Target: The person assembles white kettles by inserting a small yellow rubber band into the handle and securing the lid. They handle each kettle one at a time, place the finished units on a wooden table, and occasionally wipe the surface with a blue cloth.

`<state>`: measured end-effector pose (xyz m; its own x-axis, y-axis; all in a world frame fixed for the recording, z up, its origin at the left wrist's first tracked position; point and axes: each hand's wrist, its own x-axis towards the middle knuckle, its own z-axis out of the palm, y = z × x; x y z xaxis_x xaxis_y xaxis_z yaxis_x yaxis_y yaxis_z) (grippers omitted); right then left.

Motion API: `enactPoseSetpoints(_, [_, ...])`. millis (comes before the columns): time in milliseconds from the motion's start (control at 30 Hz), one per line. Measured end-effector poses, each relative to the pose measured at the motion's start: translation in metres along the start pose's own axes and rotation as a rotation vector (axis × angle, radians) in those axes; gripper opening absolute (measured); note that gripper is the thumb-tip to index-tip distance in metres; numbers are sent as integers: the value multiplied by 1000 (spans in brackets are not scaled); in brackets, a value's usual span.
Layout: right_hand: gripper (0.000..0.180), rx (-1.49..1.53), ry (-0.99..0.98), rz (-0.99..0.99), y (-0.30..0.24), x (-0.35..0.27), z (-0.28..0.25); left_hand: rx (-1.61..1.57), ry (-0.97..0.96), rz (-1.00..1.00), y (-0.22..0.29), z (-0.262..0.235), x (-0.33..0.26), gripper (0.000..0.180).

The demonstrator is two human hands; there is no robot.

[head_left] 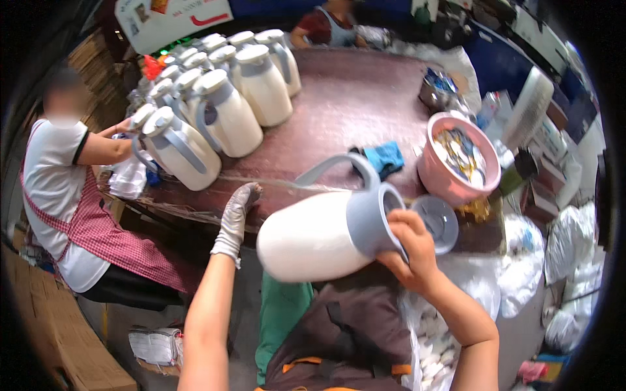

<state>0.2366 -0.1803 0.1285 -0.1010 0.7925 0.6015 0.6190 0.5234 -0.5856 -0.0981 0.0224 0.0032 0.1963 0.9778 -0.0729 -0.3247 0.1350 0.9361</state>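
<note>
My bare right hand (412,251) grips a cream thermos jug (306,238) by its grey collar, with fingers over the rim of the mouth. The jug is tilted nearly on its side in front of me, its mouth towards the right and its grey handle upward. No lid shows on it. My left hand (240,207), in a white and grey glove, is at the near table edge beside the jug's base, apart from it. Its fingers look stretched out and hold nothing I can see. A translucent round basin (435,225) lies just beyond my right hand.
Several lidded thermos jugs (228,120) stand on the dark red table (352,91) at the left. A pink bucket (430,159) of small parts and a blue cloth (383,158) are to the right. One person (62,195) sits at the left; another (329,29) is across the table.
</note>
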Motion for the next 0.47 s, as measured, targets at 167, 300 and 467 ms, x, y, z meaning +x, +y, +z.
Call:
enactPoseSetpoints(167, [38,293,-180,135,-6,-104,-5,246,-530,-255,32,146,-130,52])
enactPoseSetpoints(300, [38,231,26,435,-11,-172,-9,421,-523,-349,14,169,-150,37])
enactPoseSetpoints(467, [21,-17,103,1096,73,-294,-16,568,-331,-379,26,170,-159,25])
